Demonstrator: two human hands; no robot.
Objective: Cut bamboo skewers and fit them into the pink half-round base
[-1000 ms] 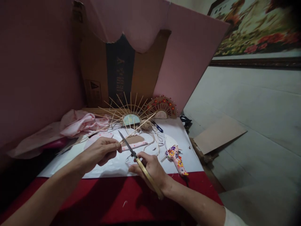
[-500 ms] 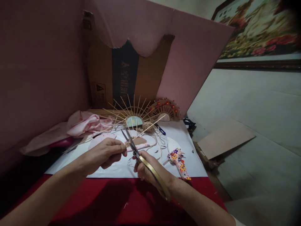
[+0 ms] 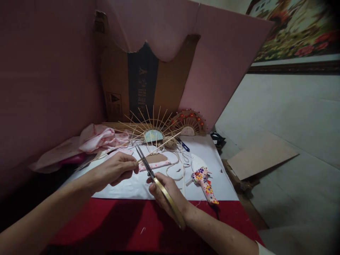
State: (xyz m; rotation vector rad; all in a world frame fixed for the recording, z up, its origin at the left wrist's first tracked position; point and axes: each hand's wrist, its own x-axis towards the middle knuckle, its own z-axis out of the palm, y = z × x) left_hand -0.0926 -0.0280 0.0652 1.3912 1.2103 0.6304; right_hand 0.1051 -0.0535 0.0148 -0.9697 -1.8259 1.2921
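Note:
My left hand (image 3: 115, 171) is closed, pinching a thin bamboo stick (image 3: 170, 140) near its lower end; the stick slants up to the right. My right hand (image 3: 170, 193) grips a pair of scissors (image 3: 145, 162) with gold handles. Its dark blades lie close together across the stick, just beside my left fingertips. Whether they touch the stick I cannot tell. Behind the blades lies a cardboard piece (image 3: 155, 159) edged with pink dotted fabric, with a few sticks standing up from it.
Farther back stand a stick fan with a pale-green half-disc (image 3: 153, 136) and a fan with red flowers (image 3: 189, 116). A twine ball (image 3: 169, 142), a blue cutter (image 3: 183, 144) and a flowered glue gun (image 3: 205, 186) lie on white paper (image 3: 114, 191). Crumpled pink cloth (image 3: 97, 136) lies left.
The scissor blades have come closer together, and both hands have shifted slightly against the tabletop things. The camera view has turned a little to the left.

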